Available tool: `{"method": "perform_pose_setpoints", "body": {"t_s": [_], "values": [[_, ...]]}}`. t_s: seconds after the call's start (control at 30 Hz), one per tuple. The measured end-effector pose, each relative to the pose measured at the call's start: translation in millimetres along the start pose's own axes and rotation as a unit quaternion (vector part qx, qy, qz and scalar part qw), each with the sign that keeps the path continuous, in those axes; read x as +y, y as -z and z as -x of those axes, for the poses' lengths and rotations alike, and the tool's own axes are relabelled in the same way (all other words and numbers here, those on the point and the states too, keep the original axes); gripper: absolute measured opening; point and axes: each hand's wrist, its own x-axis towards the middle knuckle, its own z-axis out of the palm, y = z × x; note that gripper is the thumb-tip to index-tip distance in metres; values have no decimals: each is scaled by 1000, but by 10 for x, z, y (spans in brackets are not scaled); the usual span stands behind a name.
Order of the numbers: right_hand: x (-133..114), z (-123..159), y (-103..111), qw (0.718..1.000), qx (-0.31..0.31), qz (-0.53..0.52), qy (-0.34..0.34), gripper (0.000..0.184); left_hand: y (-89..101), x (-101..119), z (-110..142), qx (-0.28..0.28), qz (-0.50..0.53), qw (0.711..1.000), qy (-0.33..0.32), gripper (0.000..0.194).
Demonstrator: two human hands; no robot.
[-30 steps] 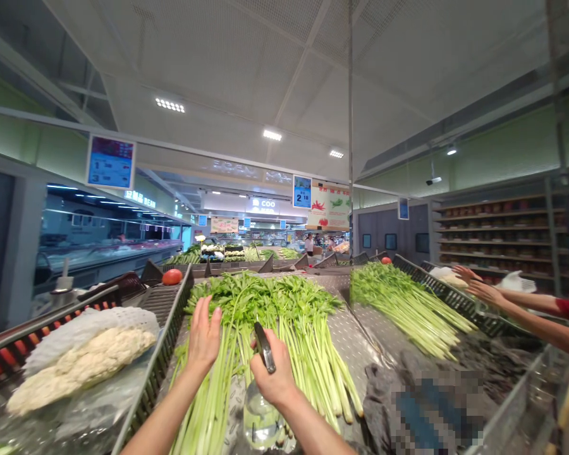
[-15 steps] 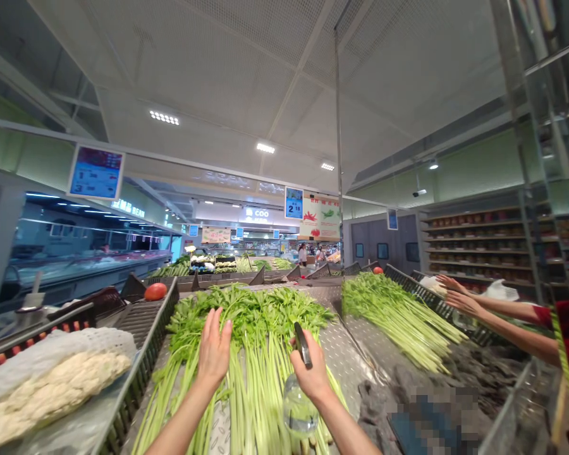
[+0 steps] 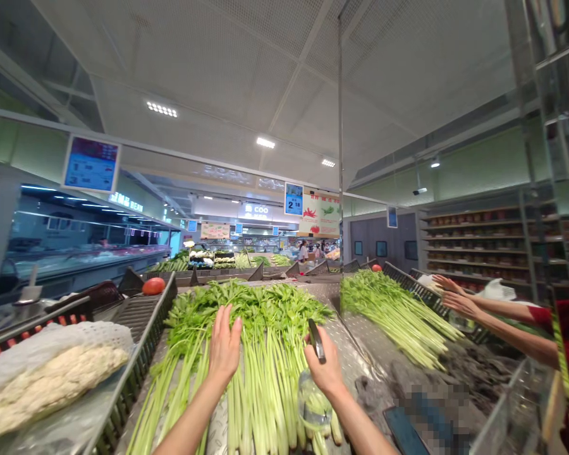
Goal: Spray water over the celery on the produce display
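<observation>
Leafy celery [image 3: 260, 366] lies spread over a metal shelf with a raised tread pattern, leaves toward the far side and stalks toward me. Over its left part I hold my left hand [image 3: 225, 346], fingers stretched out and nothing in it; whether it touches the leaves I cannot tell. My right hand [image 3: 326, 366] is wrapped round the neck of a clear spray bottle [image 3: 314, 404] with a black spray head [image 3: 315, 340]. The bottle, with liquid in it, is above the right-hand stalks. A mirror at the right shows the celery and both arms again.
Left of the celery, a dark slatted crate wall [image 3: 137, 366] separates it from a cauliflower [image 3: 52, 388] and a white foam net [image 3: 66, 341]. A tomato [image 3: 153, 286] sits farther back. Dark cloth [image 3: 379, 395] and a phone-like flat object [image 3: 404, 431] lie at the right.
Both my hands have shifted a little to the right over the celery, the spray bottle moving along with the right one. The left hand stays open.
</observation>
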Motion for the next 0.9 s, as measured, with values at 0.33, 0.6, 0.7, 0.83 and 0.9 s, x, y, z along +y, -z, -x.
{"method": "perform_pose_setpoints", "body": {"t_s": [0.33,0.6,0.7,0.83,0.9], "values": [[126,-52,176,998,34,48,11,19,-5,-104,22,10,6,1000,10,55],[292,57,297,993,48,106,-15,17,-10,-22,94,-5,1,1000,9,56],[331,101,361,989,60,129,-33,20,-17,-4,135,-8,3,1000,-9,55],[358,139,462,986,61,143,-55,22,-18,-6,186,-13,-12,1000,-19,55],[351,161,494,987,49,143,-54,22,-18,-1,213,-24,-27,999,-13,56]]}}
